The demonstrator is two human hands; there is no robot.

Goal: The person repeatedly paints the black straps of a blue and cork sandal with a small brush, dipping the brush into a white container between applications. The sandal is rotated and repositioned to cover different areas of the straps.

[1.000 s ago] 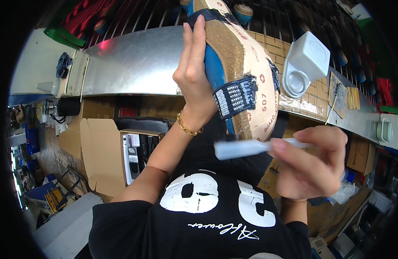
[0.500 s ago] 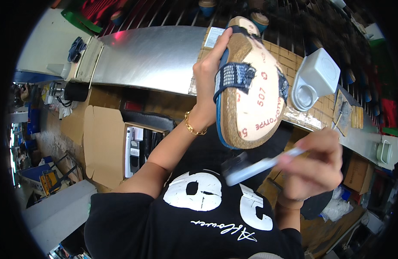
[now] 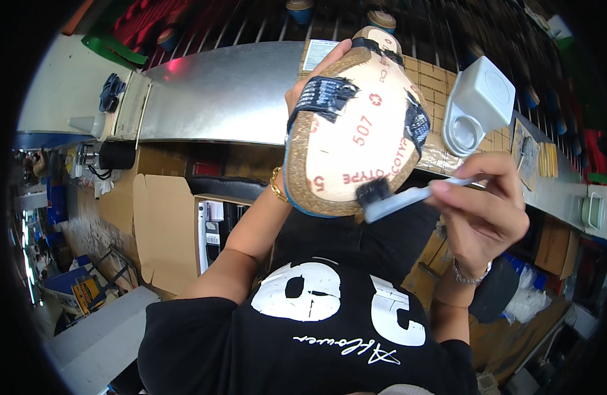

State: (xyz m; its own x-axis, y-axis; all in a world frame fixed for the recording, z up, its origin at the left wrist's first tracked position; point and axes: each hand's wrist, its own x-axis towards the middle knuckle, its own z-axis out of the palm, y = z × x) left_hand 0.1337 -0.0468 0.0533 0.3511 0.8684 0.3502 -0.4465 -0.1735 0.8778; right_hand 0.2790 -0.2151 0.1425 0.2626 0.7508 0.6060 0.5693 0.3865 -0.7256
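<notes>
My left hand (image 3: 294, 95) is wrapped round the far left side of a sandal (image 3: 353, 148), tilted so its underside faces me. A pale insole board with red print lies inside a brown cork-like rim, with a blue layer along the edge. Dark woven strap ends fold over both sides. Between the thumb and fingers of my right hand (image 3: 488, 214) is a brush (image 3: 403, 199) with a pale handle. Its black bristles touch or almost touch the sandal's near right rim. Part of my left hand is hidden behind the sandal.
A pale plastic container (image 3: 491, 89) with a round cup stands on a cardboard-covered part of the metal bench (image 3: 211, 95). Farther off, a rack of rods (image 3: 251, 29) carries several shoe pieces. An opened cardboard box (image 3: 165, 227) lies below, beside my left arm.
The brush has risen from near my lap to the sandal's near rim. My left hand has shifted the sandal left and turned its underside more toward me.
</notes>
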